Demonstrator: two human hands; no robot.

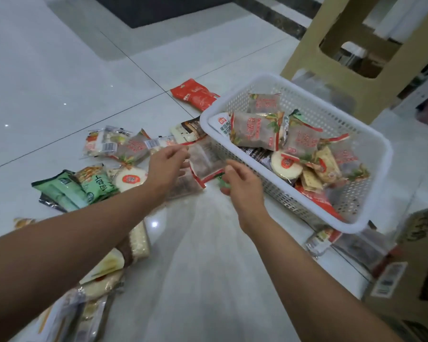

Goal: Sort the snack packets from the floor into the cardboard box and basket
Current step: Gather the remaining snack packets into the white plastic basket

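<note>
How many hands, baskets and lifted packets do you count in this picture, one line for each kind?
hands: 2, the left hand and the right hand
white basket: 1
packet pinched by the left hand: 1
Total: 4

Red Chinese characters mark the greyish packets (255,132) in the basket (265,78) (too blurred to read); barcode labels (391,277) sit on the cardboard box (420,253) and one floor packet (108,146).
</note>
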